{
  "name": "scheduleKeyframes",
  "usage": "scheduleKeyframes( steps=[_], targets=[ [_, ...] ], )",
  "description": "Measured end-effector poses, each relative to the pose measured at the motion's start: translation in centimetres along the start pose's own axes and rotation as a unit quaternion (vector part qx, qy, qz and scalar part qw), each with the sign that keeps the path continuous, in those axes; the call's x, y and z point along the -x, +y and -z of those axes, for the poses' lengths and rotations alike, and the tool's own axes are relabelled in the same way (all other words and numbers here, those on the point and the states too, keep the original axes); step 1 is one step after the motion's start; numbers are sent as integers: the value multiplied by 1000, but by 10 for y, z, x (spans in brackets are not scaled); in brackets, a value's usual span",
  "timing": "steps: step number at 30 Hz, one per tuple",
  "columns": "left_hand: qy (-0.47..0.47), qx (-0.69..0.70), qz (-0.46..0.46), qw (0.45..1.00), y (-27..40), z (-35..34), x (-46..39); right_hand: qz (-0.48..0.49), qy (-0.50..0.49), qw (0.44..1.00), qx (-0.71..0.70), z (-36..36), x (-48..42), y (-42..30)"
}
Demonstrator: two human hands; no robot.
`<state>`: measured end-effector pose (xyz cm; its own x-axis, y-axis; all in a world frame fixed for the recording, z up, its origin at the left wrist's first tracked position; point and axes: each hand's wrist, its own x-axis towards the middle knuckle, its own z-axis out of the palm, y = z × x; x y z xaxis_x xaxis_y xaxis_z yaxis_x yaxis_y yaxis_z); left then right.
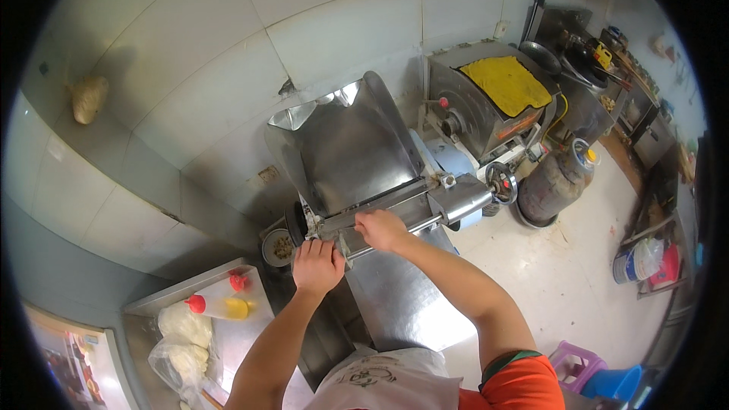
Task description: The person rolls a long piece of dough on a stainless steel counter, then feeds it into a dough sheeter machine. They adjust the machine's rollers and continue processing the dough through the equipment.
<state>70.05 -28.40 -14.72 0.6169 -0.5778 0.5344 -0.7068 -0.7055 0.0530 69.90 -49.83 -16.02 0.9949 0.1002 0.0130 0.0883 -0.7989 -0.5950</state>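
Note:
Before me stands a steel dough sheeter (393, 205) with a wide, bent metal feed tray (353, 154) rising behind its rollers. My left hand (319, 265) lies over the left end of the machine's frame, fingers curled round its top. Just beside it, a pale upright guide piece (345, 247) sits near the front steel rod (364, 251). My right hand (380, 230) is curled at the roller opening, knuckles up; whether anything is inside the fingers is hidden. A sloping steel plate (404, 290) extends below the rollers towards my apron.
A handwheel (501, 183) juts from the machine's right end. Left are a bowl of scraps (278, 247), a red-capped squeeze bottle (219, 307) and bagged dough (185, 341). Beyond stand a second machine under yellow cloth (507, 84), a gas cylinder (549, 188) and a purple stool (575, 365).

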Motion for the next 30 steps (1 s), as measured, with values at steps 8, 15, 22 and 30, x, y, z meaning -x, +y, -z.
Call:
scheduleKeyframes(
  steps=[8,15,22,30],
  targets=[
    [-7,0,9,1000,-2,-2,3,80,125,987,64,-9,8,-2],
    [-129,28,90,987,-2,4,-5,110,130,984,56,-12,7,3],
    [-313,135,131,931,-19,18,-47,191,151,969,41,-17,13,2],
    [-190,193,195,943,-11,17,-9,162,183,970,4,-8,19,-1]
  ],
)
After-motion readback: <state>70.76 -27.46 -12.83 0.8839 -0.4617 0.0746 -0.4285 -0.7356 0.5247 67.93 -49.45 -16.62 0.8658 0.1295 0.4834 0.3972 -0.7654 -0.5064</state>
